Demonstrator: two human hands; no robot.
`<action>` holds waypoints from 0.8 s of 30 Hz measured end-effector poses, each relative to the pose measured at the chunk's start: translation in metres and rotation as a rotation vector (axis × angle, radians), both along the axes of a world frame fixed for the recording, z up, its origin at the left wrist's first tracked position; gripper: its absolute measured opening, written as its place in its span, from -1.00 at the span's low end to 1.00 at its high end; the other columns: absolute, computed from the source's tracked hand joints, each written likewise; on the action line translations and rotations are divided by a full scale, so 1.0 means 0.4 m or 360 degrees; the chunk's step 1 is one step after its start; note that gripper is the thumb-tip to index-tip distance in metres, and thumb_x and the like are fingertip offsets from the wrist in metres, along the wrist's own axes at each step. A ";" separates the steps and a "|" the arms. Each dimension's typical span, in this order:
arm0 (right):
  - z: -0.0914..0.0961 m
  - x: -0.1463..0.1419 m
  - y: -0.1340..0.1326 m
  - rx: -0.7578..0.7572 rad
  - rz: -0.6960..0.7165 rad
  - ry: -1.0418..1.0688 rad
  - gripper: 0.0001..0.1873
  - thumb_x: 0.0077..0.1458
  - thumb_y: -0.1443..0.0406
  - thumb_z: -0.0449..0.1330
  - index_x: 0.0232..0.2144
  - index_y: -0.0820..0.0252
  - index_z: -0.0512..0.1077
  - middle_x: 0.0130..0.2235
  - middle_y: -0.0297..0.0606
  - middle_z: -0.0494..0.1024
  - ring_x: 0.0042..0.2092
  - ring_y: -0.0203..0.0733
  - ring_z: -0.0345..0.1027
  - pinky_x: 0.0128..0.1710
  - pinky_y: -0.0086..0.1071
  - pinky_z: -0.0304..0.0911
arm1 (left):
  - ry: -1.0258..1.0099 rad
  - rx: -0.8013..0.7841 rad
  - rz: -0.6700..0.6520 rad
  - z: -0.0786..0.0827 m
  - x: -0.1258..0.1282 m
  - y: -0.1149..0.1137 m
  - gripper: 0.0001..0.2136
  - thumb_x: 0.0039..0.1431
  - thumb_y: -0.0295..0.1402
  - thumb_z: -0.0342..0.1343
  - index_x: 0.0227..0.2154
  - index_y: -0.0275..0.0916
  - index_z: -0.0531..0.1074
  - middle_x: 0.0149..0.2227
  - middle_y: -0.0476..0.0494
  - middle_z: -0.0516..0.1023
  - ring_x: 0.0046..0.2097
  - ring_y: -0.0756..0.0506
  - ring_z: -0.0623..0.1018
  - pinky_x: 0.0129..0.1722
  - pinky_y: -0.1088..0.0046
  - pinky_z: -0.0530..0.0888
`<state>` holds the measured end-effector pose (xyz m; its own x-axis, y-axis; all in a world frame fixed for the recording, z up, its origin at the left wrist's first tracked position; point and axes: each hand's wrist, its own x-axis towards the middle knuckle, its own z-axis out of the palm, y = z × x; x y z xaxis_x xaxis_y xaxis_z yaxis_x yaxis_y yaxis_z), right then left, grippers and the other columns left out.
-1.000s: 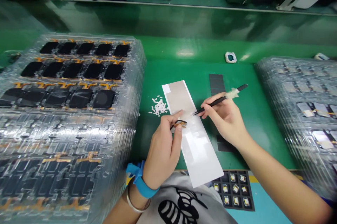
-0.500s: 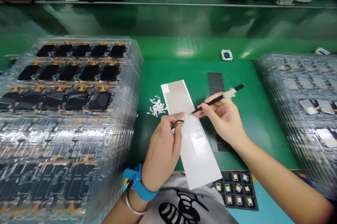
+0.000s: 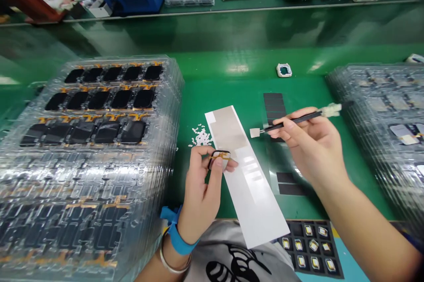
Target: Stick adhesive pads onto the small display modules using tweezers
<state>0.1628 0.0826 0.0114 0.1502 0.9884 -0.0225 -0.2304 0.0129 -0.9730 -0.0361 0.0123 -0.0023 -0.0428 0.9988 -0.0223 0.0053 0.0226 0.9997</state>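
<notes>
My left hand [image 3: 202, 184] pinches a small black screen part with an orange flex tail [image 3: 219, 157] above the left edge of a long white backing strip [image 3: 248, 176]. My right hand [image 3: 309, 145] grips black tweezers [image 3: 291, 122], taped white near their far end. A small grey square sticker [image 3: 254, 132] hangs at the tweezer tips, lifted clear of the strip and to the right of the screen part. A blue band and a bracelet circle my left wrist.
A tall stack of clear trays with black screen parts [image 3: 92, 140] fills the left. Another clear tray stack [image 3: 387, 123] stands at the right. White peeled scraps [image 3: 200, 136], a black sheet [image 3: 274, 107], a small white frame [image 3: 284, 70] and a dark tray of small chips [image 3: 308, 244] lie nearby.
The tweezers lifted off the white strip and moved right, now carrying a small grey sticker. My left hand turned the screen part slightly upward.
</notes>
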 end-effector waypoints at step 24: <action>0.022 -0.041 -0.074 0.0206 -0.0097 0.0033 -0.85 0.13 0.33 0.38 -0.31 0.12 0.45 -0.39 -0.38 0.66 -0.35 -0.18 0.65 -0.33 -0.39 0.64 | -0.0321 -0.0119 -0.0121 -0.003 0.035 -0.010 -0.79 0.46 -0.14 0.02 -0.14 -0.12 0.14 -0.45 0.10 0.44 -0.53 0.10 0.25 -0.51 0.58 0.21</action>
